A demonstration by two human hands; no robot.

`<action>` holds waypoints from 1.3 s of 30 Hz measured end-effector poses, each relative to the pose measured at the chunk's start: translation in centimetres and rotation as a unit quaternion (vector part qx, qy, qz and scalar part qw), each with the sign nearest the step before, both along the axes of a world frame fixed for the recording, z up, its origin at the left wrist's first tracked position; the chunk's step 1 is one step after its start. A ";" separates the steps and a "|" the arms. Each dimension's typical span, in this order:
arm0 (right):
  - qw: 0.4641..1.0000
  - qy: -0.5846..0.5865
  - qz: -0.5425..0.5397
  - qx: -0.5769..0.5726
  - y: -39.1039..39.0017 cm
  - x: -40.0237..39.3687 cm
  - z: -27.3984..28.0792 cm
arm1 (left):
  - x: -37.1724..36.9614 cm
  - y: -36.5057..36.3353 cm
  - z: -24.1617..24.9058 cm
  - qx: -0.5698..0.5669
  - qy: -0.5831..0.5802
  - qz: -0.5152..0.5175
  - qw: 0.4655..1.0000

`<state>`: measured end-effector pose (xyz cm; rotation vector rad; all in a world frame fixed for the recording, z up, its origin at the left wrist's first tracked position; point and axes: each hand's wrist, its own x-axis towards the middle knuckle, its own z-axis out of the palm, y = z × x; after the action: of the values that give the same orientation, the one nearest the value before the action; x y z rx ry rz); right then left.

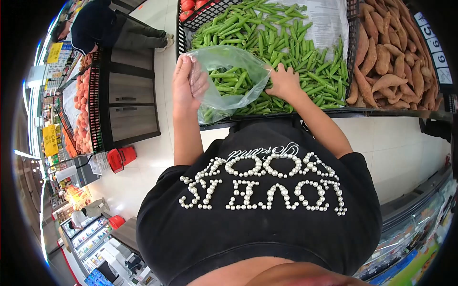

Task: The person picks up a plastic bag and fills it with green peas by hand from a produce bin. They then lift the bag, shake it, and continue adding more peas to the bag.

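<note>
My left hand (pixel 187 86) is raised at the left edge of the crate, fingers closed on one side of a clear plastic bag (pixel 229 101). The bag's mouth is spread wide, and green pea pods (pixel 229 78) show in and through it. At the opposite edge of the bag is my right hand (pixel 285 85), palm down with its fingers bent at the rim. Loose pea pods (pixel 317 78) lie around and below that hand in the black crate (pixel 267 114).
Sweet potatoes (pixel 389 62) fill the bin on the right; tomatoes (pixel 187 5) sit in a crate at the top. A person (pixel 98 26) bends over a produce stand at upper left, with round reddish produce (pixel 82 112). Red baskets (pixel 121 158) stand on the floor.
</note>
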<state>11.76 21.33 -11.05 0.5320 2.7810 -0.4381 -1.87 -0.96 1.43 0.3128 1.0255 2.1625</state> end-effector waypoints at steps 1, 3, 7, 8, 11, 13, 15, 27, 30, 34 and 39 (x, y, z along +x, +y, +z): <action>1.000 -0.005 -0.001 -0.010 0.2 -0.2 0.0 | 0.0 0.1 0.0 0.002 0.006 -0.004 1.000; 0.999 -0.013 -0.002 -0.030 0.6 -0.7 0.0 | 0.0 0.1 0.2 0.006 0.018 -0.012 1.000; 0.999 0.049 -0.014 -0.003 0.5 0.1 -0.8 | 0.4 0.2 0.3 -0.014 0.003 0.017 1.000; 0.997 0.075 -0.017 0.009 0.4 0.5 -1.5 | 0.5 0.1 0.3 -0.019 -0.004 0.027 0.999; 0.987 0.153 -0.040 -0.017 1.3 0.7 -2.9 | 0.7 -0.2 0.6 -0.023 -0.007 0.035 0.999; 0.976 0.206 -0.051 -0.045 2.1 0.4 -3.8 | 1.0 -0.3 0.8 -0.022 0.002 0.025 0.999; 0.961 0.264 -0.050 -0.061 3.0 -0.1 -4.7 | 1.3 -0.2 0.9 -0.018 0.016 0.007 1.000; 0.807 0.445 -0.181 -0.344 6.4 1.5 4.0 | 2.3 2.4 1.7 -0.044 0.034 -0.022 0.998; 0.753 0.460 -0.176 -0.438 6.4 1.8 5.6 | 2.3 3.8 0.8 -0.053 0.024 -0.043 0.997; 0.706 0.323 -0.066 -0.627 3.8 2.9 9.5 | 2.2 5.0 -0.5 -0.059 -0.024 -0.052 0.997; 0.656 0.103 -0.028 -0.747 0.8 -0.8 8.1 | 3.2 4.7 0.3 -0.097 0.003 0.002 0.995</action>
<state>10.99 22.13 -2.96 0.0852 1.5366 -2.4495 1.32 3.74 1.76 0.2266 1.2307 2.0468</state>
